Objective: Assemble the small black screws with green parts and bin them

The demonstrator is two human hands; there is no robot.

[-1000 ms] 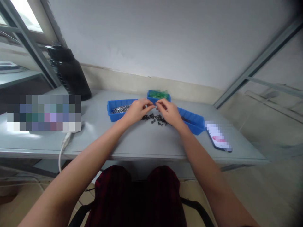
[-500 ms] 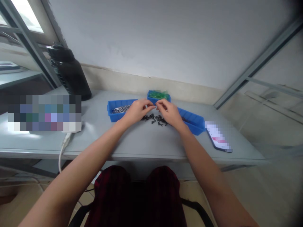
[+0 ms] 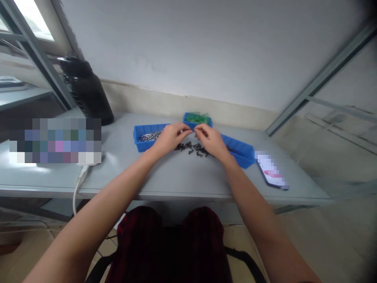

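My left hand (image 3: pixel 173 135) and my right hand (image 3: pixel 207 137) meet fingertip to fingertip above the grey table. Each is closed in a pinch, and whatever sits between the fingers is too small to make out. Below them lies a loose pile of black screws (image 3: pixel 191 148). A blue bin (image 3: pixel 143 146) with silvery metal pieces (image 3: pixel 149 136) is beside my left hand. Just behind my hands stands a small blue bin (image 3: pixel 191 125) with green pieces (image 3: pixel 198 118) in it. Another blue bin (image 3: pixel 243 151) is at the right, partly hidden by my right hand.
A large black bottle (image 3: pixel 88 92) stands at the back left. In front of it is a blurred-out device with a white cable (image 3: pixel 77 188). A phone (image 3: pixel 271 173) lies at the right of the table (image 3: pixel 182 181), and a wall rises behind.
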